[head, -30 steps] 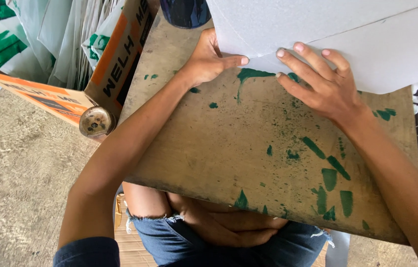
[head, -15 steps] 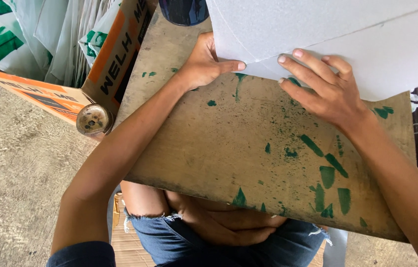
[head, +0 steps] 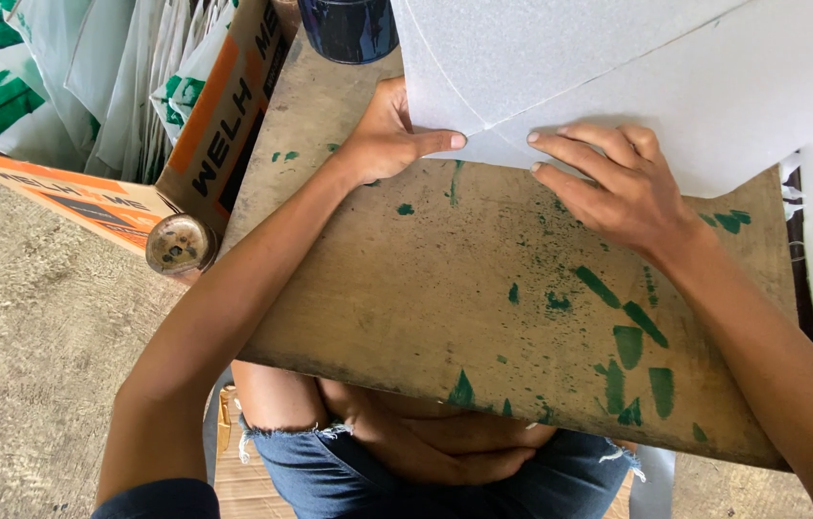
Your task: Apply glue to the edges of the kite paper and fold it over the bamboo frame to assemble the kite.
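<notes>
- The person sits with a worn wooden desk (head: pixel 483 317) across the lap; its brown top is dotted with green paint smears, thickest toward the near right corner.
- A large white sheet (head: pixel 637 77) lies over the far part of the desk, folded over on itself so that two edges meet in a point near the middle.
- The left hand (head: pixel 389 139) rests at the sheet's left edge, thumb stretched flat along the fold and pinning it down; the other fingers are tucked under or behind the sheet, so I cannot tell how they stand.
- The right hand (head: pixel 618 187) lies flat on the sheet just beside the left, fingers (head: pixel 575 144) spread narrowly and pressing the paper onto the desk, not curled around anything.
- The two hands sit close together, thumb tip and fingertips nearly meeting at the fold.
- A dark blue pot (head: pixel 344 29) stands at the desk's far edge, just beyond the left hand.
- To the left, an open cardboard box (head: pixel 205 135) holds upright white sheets printed with green.
- A small round tin (head: pixel 179 245) sits by the box's near corner.
</notes>
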